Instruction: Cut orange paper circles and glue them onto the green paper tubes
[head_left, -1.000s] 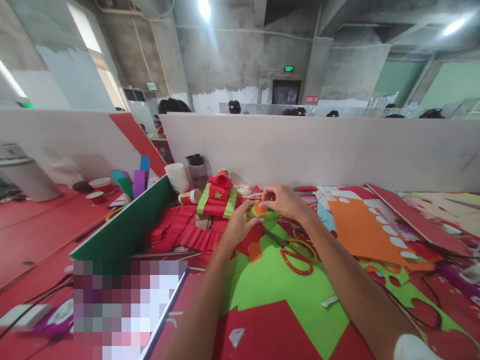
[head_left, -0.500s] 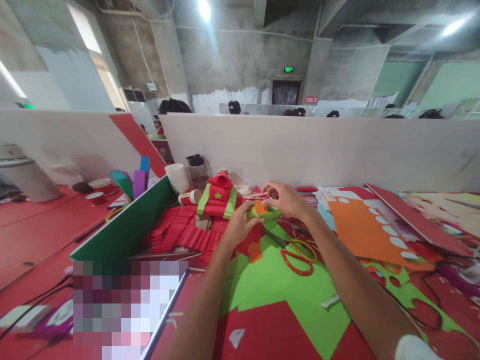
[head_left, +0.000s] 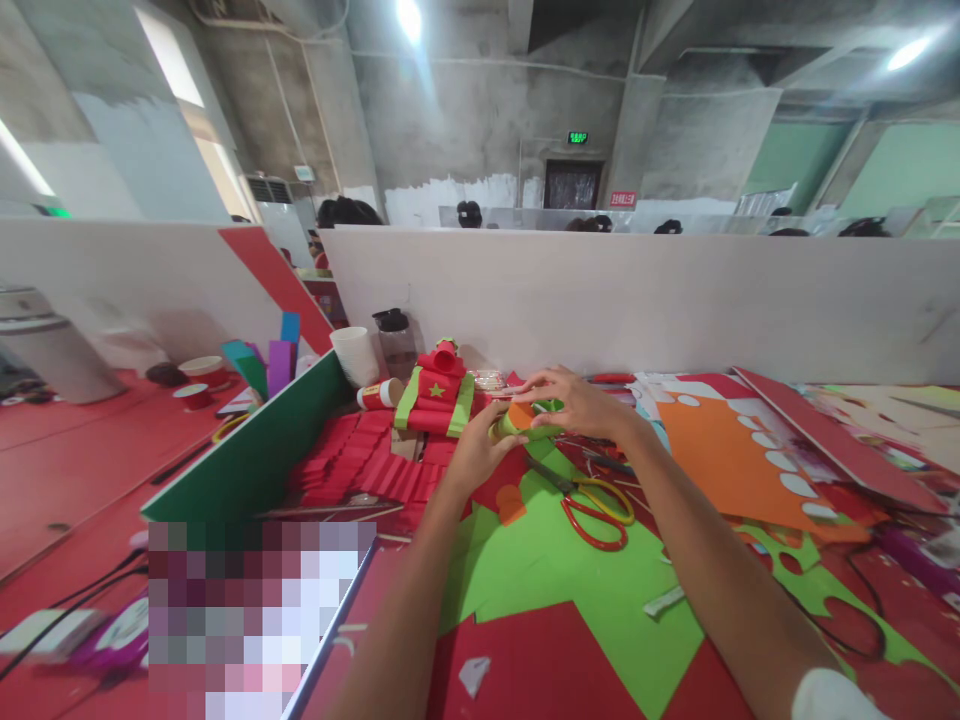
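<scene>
My left hand [head_left: 480,446] is closed round a small light-green paper roll, thumb in front and fingers behind. An orange paper disc [head_left: 520,414] shows at the end of the roll, facing my right hand. My right hand [head_left: 579,402] is curled with its fingertips at that end, pinching a bright green paper strip [head_left: 553,406] that is partly hidden by the fingers. Just below lie scissors [head_left: 594,512] with one yellow and one red handle loop. A second orange disc [head_left: 511,503] lies near my left wrist.
Green [head_left: 577,585] and red paper sheets [head_left: 540,665] cover the front. A red paper model with a star [head_left: 436,388], pleated red paper [head_left: 360,460], paper cups [head_left: 354,352] and a dark-lidded bottle [head_left: 395,340] stand behind left. Orange card [head_left: 720,455] lies right; a white partition [head_left: 637,300] runs behind.
My right hand has shifted slightly, its fingers flattening and stretching left over the roll's end. The green strip has moved up between its fingers. My left hand stays in place.
</scene>
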